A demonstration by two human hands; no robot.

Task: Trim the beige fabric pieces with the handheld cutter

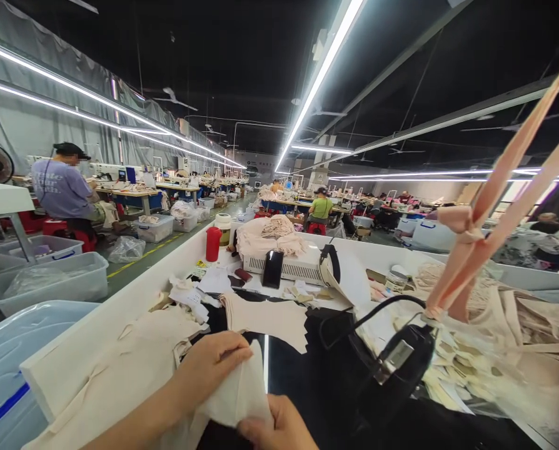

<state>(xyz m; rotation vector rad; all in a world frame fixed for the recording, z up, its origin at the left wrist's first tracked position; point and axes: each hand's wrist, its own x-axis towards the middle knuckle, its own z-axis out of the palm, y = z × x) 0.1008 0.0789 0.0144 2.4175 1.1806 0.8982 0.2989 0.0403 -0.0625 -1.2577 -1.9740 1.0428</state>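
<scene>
At lower centre, the left hand (212,364) and right hand (282,425), fingers nearly closed, pinch pale cloth (242,390), probably light, limp, best held by its edges.

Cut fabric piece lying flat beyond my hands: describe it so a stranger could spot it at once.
Find the white-walled table with a black work surface. On it, between the dark phone and the left hand, lies the beige fabric piece. Its zigzag-cut right edge sets it apart from the pale cloth held by that hand and the right hand.

Beige cloth piece (265,319) flat on black tabletop (298,382)
</scene>
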